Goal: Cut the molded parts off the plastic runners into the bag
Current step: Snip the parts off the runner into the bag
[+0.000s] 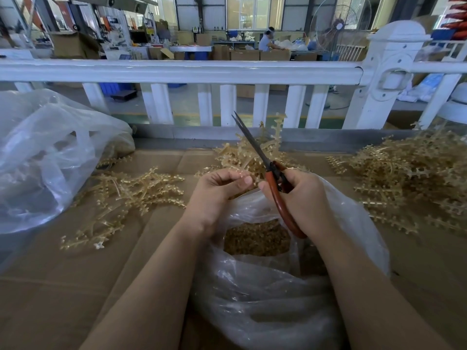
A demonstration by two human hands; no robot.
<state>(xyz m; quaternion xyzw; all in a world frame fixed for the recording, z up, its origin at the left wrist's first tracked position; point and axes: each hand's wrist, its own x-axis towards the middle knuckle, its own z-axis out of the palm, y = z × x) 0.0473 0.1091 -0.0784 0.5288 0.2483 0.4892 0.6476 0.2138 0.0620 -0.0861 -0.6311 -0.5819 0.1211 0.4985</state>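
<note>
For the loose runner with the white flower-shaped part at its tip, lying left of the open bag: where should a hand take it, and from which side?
Grip the runner by its bare central stem, coming from above with a pinch. It lies flat on the cardboard, apart from the pile, and its side branches carry the parts, so the stem is the only clear stretch. That also leaves the branches free for the scissors in the right hand.

A white railing with a capped post crossed the upper frame, and beyond it a seated worker, cardboard boxes and a standing fan were visible.
</note>
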